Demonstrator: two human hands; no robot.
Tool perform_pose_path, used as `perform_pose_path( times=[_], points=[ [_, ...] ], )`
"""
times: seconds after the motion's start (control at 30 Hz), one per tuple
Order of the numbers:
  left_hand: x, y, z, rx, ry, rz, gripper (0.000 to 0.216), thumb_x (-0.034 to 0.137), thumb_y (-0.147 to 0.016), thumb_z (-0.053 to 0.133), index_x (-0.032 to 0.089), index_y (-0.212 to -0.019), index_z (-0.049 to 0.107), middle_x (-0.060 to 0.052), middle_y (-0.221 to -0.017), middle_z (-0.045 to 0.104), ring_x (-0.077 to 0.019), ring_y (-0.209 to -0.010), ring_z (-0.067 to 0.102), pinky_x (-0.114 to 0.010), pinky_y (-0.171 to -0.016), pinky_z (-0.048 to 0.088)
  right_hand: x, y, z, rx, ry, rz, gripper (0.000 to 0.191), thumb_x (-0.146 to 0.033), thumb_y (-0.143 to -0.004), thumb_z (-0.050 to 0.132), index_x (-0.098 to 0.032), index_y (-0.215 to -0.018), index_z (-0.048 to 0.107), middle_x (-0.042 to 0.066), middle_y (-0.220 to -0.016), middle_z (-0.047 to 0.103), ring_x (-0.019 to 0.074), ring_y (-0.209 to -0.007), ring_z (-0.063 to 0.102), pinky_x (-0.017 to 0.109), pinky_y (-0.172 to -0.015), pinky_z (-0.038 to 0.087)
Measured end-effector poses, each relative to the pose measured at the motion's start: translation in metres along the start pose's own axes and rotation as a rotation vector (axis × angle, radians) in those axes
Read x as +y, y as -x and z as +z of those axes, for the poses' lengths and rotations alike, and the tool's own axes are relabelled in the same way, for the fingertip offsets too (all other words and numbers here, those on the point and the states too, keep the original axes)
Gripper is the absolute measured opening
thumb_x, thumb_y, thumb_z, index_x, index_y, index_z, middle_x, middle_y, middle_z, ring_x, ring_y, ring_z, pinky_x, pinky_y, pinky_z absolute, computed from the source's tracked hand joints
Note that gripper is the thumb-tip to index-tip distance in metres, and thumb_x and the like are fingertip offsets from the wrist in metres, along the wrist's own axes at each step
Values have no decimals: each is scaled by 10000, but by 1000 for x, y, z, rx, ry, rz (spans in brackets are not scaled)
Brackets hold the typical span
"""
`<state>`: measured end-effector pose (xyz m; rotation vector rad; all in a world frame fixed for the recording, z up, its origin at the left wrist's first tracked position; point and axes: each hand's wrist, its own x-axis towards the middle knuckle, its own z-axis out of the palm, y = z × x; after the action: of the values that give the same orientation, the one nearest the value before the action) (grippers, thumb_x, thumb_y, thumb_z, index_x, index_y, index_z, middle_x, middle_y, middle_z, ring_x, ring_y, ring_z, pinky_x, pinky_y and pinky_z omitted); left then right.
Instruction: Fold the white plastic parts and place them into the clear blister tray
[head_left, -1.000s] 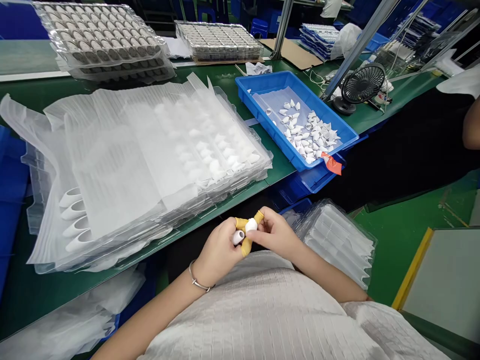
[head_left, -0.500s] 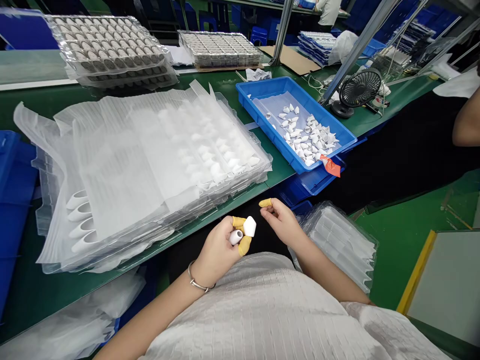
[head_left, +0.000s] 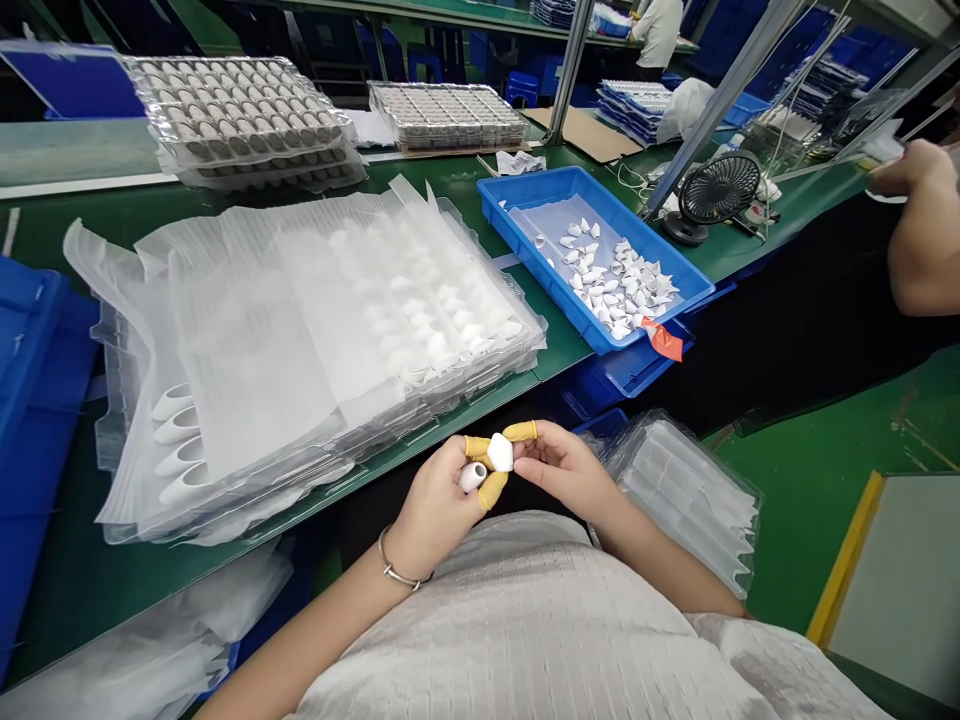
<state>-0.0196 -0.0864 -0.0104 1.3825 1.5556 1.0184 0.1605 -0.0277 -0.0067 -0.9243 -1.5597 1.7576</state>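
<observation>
My left hand (head_left: pixel 442 485), with yellow finger cots, is closed around a small white angular plastic piece (head_left: pixel 500 453) held at its fingertips. A white hollow tube-shaped part (head_left: pixel 472 476) sticks out of the same grip, its round opening facing up and right. My right hand (head_left: pixel 562 465) meets the angular piece from the right, its cotted index finger on the upper edge and its bare thumb at the side. Both hands are in front of my body, below the table edge. The far ends of both parts are hidden by fingers.
A clear tray (head_left: pixel 450 395) under white foam sheets (head_left: pixel 247 320) lies on the green table. Right of it, a blue bin (head_left: pixel 517 215) holds many small white pieces. Filled trays (head_left: pixel 247 110) stand behind. A fan (head_left: pixel 720 188) and another person's arm (head_left: pixel 922 240) are at the right.
My right hand has moved left, and its finger and thumb have come onto the white angular piece. My left hand keeps its grip. The view has shifted slightly.
</observation>
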Motion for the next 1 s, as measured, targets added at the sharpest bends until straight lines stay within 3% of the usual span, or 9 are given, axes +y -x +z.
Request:
perform_pose_path(
  times=[0.2,0.33,0.53,0.7,1.0],
  points=[
    [-1,1,1,-46,141,-32,218,331,-794,670,206,-947,576,-26,-872,652,-161,-714,597,-269,-619,468,-6,1,1,-42,228,-129,289,-316,-847,680,-209,-1112,632,39,-940,599,159,-847,575,286,-723,480],
    [1,2,-1,-150,265,2,176,287,-841,605,211,-994,563,-32,-923,641,-161,-763,594,-276,-668,472,-8,2,-1,-23,446,-244,186,-337,-867,657,-195,-987,641,30,-853,582,157,-798,552,281,-690,457],
    [1,-6,-4,-57,7,29,223,405,-827,639,206,-782,548,12,-732,554,-149,-652,498,-264,-581,387,-2,5,3,-36,725,-410,201,-388,-908,592,-196,-968,605,73,-873,632,202,-810,567,337,-708,442],
    [3,-10,-4,-66,108,20,311,400,-912,496,203,-671,499,28,-653,517,-134,-610,477,-256,-573,379,-2,7,6,-35,643,-423,174,-357,-905,601,-193,-964,606,61,-847,630,187,-788,568,319,-703,452],
    [6,-7,-2,-76,321,-108,246,333,-881,521,205,-675,475,50,-576,524,-109,-546,483,-228,-540,390,0,9,4,-32,458,-304,217,-399,-887,619,-199,-967,637,45,-842,606,175,-799,566,306,-725,480]
  ],
)
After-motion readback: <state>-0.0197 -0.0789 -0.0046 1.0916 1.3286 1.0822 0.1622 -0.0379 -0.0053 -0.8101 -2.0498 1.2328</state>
